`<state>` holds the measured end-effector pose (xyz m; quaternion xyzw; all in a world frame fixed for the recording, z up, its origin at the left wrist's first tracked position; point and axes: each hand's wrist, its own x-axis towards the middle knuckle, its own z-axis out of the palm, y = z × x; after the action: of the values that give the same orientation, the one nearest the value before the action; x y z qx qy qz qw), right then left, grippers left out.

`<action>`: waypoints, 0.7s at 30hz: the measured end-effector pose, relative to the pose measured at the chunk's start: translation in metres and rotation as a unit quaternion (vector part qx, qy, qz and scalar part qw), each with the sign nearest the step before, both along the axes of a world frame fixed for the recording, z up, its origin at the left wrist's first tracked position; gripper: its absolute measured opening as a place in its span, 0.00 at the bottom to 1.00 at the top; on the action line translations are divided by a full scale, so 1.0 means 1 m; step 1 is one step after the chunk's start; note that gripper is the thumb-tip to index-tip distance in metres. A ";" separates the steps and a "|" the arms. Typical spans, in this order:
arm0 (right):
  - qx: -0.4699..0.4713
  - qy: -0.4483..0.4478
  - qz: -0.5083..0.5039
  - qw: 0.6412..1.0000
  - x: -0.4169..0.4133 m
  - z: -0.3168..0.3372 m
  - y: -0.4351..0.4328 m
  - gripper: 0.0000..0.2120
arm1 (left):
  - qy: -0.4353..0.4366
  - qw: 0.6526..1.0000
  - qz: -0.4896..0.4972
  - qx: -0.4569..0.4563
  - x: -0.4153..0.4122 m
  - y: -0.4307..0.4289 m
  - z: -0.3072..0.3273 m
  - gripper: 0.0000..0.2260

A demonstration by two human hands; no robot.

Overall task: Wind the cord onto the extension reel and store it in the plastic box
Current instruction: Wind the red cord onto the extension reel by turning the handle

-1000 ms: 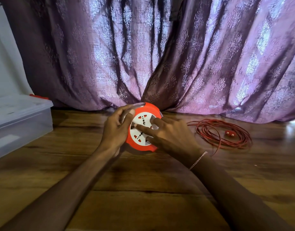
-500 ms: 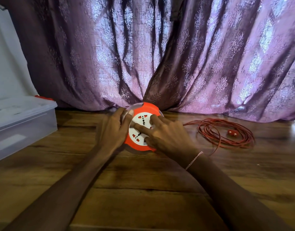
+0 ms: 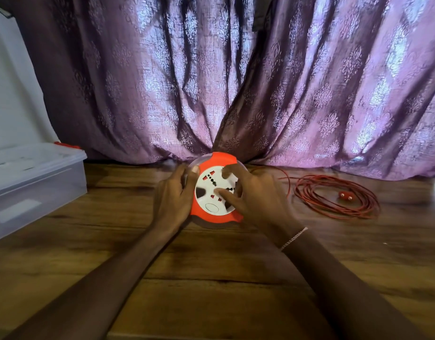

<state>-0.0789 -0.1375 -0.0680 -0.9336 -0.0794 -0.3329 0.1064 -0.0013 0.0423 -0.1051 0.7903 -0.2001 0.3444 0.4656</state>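
An orange extension reel (image 3: 217, 160) with a white socket face lies flat on the wooden floor in front of the curtain. My left hand (image 3: 173, 196) grips its left rim. My right hand (image 3: 254, 196) rests on the white face, with fingers set in its recesses. A loose coil of red cord (image 3: 334, 197) lies on the floor to the right, and one strand runs from it to the reel. The red plug (image 3: 345, 195) sits inside that coil. The clear plastic box (image 3: 37, 182) with its lid on stands at the far left.
A purple patterned curtain (image 3: 236, 82) hangs to the floor just behind the reel. A white wall (image 3: 12, 94) rises behind the box. Bare wooden floor (image 3: 211, 278) stretches between my arms and towards me.
The white socket face has turned under my right hand, whose fingers have shifted on it. My left hand stays on the rim. The view has drifted slightly.
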 end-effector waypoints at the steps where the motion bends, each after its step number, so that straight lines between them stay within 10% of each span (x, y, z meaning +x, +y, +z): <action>1: -0.061 -0.020 0.026 0.998 -0.001 0.003 -0.006 0.22 | 0.007 1.000 0.001 -0.011 0.002 0.000 -0.001 0.25; 8: -0.320 -0.050 0.038 0.945 -0.004 -0.002 -0.002 0.25 | 0.031 0.999 0.016 -0.025 0.006 0.004 -0.002 0.29; 21: -0.290 -0.039 0.040 0.956 0.002 0.007 -0.001 0.25 | 0.041 0.998 0.002 -0.039 0.005 0.003 -0.001 0.25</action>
<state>-0.0764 -0.1382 -0.0612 -0.9066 -0.2138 -0.3275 -0.1585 0.0041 0.0449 -0.1063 0.7857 -0.1657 0.3202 0.5027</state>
